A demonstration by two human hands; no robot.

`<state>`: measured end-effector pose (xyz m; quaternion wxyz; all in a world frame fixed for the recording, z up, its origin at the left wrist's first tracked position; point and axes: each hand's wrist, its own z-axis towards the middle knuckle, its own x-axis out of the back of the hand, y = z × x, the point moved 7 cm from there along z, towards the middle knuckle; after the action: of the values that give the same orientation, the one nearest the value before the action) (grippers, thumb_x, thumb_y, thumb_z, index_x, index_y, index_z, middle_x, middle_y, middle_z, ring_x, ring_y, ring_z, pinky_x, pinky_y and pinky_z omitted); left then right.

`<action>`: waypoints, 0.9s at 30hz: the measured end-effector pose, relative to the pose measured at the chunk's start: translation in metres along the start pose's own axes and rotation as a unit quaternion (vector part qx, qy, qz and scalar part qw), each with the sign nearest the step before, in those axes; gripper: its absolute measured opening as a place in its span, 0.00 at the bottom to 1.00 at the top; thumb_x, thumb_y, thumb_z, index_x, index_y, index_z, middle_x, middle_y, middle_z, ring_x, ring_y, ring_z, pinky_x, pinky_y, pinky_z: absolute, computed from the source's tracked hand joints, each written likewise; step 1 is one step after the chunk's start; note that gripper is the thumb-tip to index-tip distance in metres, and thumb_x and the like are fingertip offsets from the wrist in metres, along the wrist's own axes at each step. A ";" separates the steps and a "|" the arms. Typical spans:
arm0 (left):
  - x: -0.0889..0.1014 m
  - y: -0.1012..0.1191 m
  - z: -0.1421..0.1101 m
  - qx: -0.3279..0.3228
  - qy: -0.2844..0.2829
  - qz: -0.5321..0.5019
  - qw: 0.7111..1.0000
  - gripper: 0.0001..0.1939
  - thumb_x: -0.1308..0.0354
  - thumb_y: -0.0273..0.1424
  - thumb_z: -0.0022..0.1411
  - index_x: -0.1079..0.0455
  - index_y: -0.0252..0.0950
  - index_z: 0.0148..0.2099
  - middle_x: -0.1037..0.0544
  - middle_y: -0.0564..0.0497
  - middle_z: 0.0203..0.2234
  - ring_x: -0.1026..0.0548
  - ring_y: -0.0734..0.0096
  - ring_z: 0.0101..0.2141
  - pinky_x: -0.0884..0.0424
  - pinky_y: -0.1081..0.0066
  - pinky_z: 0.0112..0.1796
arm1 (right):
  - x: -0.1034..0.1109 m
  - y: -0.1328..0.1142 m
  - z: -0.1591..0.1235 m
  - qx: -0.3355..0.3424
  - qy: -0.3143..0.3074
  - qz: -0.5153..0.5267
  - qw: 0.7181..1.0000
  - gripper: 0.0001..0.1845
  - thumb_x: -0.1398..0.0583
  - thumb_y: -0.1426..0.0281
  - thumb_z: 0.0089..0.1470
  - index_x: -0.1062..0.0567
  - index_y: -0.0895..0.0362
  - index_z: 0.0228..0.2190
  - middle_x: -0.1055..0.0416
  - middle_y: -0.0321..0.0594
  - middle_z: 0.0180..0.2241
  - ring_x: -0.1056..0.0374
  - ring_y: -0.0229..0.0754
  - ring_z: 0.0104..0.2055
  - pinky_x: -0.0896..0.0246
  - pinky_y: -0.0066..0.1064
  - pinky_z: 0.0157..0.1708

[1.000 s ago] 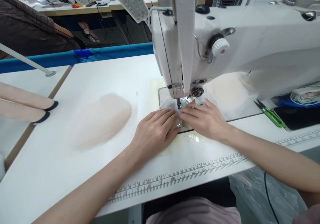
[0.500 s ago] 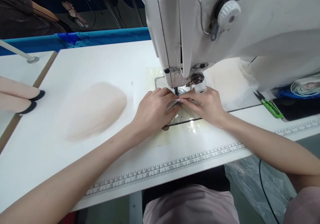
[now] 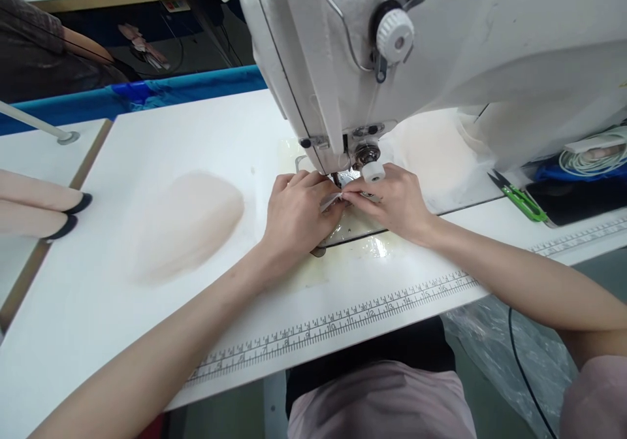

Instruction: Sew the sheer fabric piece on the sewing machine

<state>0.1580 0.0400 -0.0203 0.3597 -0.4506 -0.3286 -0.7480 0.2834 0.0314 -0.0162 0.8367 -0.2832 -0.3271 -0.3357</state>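
Both hands are at the needle of a white sewing machine (image 3: 313, 66). My left hand (image 3: 298, 213) lies left of the presser foot (image 3: 336, 179), its thumb and fingers closed on a small piece of thin white fabric (image 3: 331, 200). From the right, my right hand (image 3: 396, 200) pinches the same fabric, its fingertips almost touching those of the left. Most of the fabric is hidden by the fingers. Under the hands shows the shiny metal needle plate (image 3: 350, 230).
Sheer pale fabric (image 3: 196, 223) lies left on the white table. More pale fabric (image 3: 431, 151) is under the machine arm. Green thread snips (image 3: 522, 197) rest beside a dark tray (image 3: 578, 197). A printed ruler (image 3: 333, 328) runs along the front edge. A person's arm (image 3: 85, 44) shows beyond.
The view has shifted, so the machine sits further left and more of the far table shows. Both hands keep their pinch on the fabric at the needle.
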 end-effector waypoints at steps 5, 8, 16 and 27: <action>0.006 0.005 -0.002 -0.054 0.038 0.034 0.997 0.09 0.46 0.31 0.63 0.24 0.38 0.35 0.19 0.51 0.34 0.25 0.61 0.37 0.33 0.58 0.43 | 0.001 -0.002 -0.001 0.001 0.004 0.010 1.000 0.12 0.42 0.65 0.61 0.18 0.53 0.32 0.26 0.32 0.21 0.36 0.36 0.25 0.45 0.29 0.29; 0.010 0.010 -0.007 -0.102 0.046 0.053 0.992 0.10 0.47 0.30 0.63 0.24 0.38 0.35 0.19 0.52 0.34 0.25 0.61 0.36 0.35 0.57 0.47 | 0.002 -0.005 -0.002 0.020 0.014 0.020 0.999 0.12 0.41 0.66 0.60 0.18 0.54 0.31 0.26 0.32 0.22 0.36 0.34 0.24 0.43 0.29 0.31; 0.013 0.009 -0.009 -0.032 0.081 0.026 0.996 0.08 0.45 0.32 0.62 0.25 0.39 0.36 0.20 0.52 0.34 0.24 0.60 0.37 0.34 0.56 0.46 | 0.006 -0.006 -0.002 0.048 0.046 0.028 0.997 0.10 0.40 0.67 0.60 0.19 0.53 0.30 0.24 0.30 0.23 0.32 0.34 0.26 0.42 0.29 0.33; 0.001 0.002 -0.005 0.015 0.051 0.001 0.999 0.06 0.42 0.34 0.59 0.26 0.39 0.35 0.22 0.52 0.31 0.26 0.61 0.37 0.36 0.58 0.47 | 0.003 -0.005 -0.002 0.040 0.037 0.026 0.998 0.12 0.41 0.65 0.61 0.19 0.52 0.30 0.24 0.29 0.24 0.31 0.34 0.28 0.42 0.29 0.34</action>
<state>0.1569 0.0346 -0.0205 0.3833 -0.4069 -0.3211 -0.7644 0.2824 0.0260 -0.0139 0.8674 -0.2456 -0.3012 -0.3106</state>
